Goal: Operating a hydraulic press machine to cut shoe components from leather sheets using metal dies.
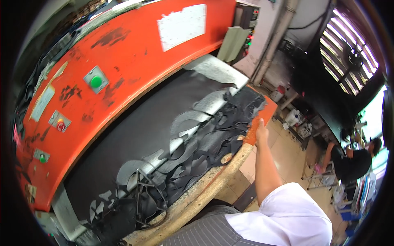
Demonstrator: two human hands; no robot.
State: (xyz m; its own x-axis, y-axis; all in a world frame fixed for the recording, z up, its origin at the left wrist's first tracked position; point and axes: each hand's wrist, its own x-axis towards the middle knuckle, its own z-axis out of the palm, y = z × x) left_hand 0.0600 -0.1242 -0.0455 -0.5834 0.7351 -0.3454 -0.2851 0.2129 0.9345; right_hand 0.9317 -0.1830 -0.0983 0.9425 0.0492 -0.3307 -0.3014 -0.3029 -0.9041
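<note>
At the right end of the machine's bed, my right hand (262, 132) is closed on the orange end piece (269, 110), one digit pointing up along it; the other fingers are partly hidden. My left hand is out of the picture. A large dark sheet (135, 112), like leather, lies over a white board (223, 73) beneath the orange press head. Curved cutouts line the sheet's near edge. Tangled dark scraps (205, 153) fill the strip in front. On the near left of the scraps stands a metal cutting die (148, 197), an open frame of thin bars.
The orange press beam (135, 53) spans above the sheet, carrying a green button (96, 82) and a red knob (61, 126). A worn padded rim (205, 189) runs along my side of the bed. Another person (351, 164) sits far right. Containers (293, 117) stand beyond the bed.
</note>
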